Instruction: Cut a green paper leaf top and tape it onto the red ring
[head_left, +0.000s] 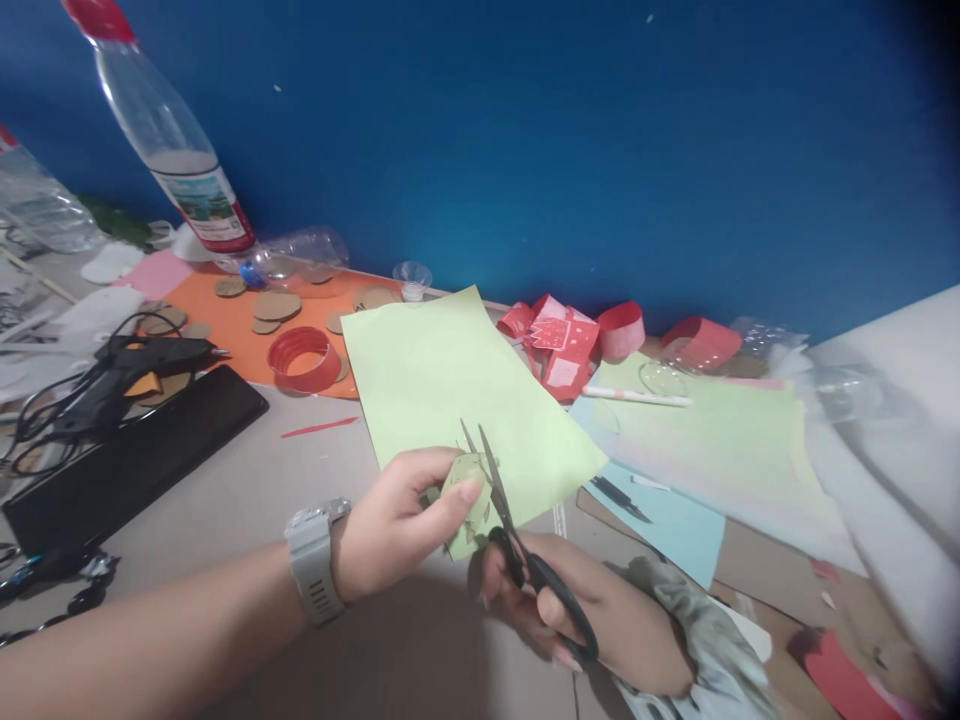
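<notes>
Between the thumb and fingers of my left hand [409, 520] is a small piece of green paper [470, 510] with dark marks on it. My right hand [536, 600] grips black-handled scissors [501, 490], fingers in the loops. The scissor blades are slightly apart and point away from me, beside the right edge of the small piece. Whether they touch the paper I cannot tell. Behind both hands, a large light-green sheet of paper [450, 370] lies on the table.
A black glue gun [127, 385] with its cord rests by a long black box [135, 460] at left. Orange paper [247, 345] bears cardboard discs and a red ring [304, 360]. A tall bottle [172, 140] stands near the blue wall. Red paper shapes [562, 340] lie behind; a black pen [621, 498] is at right.
</notes>
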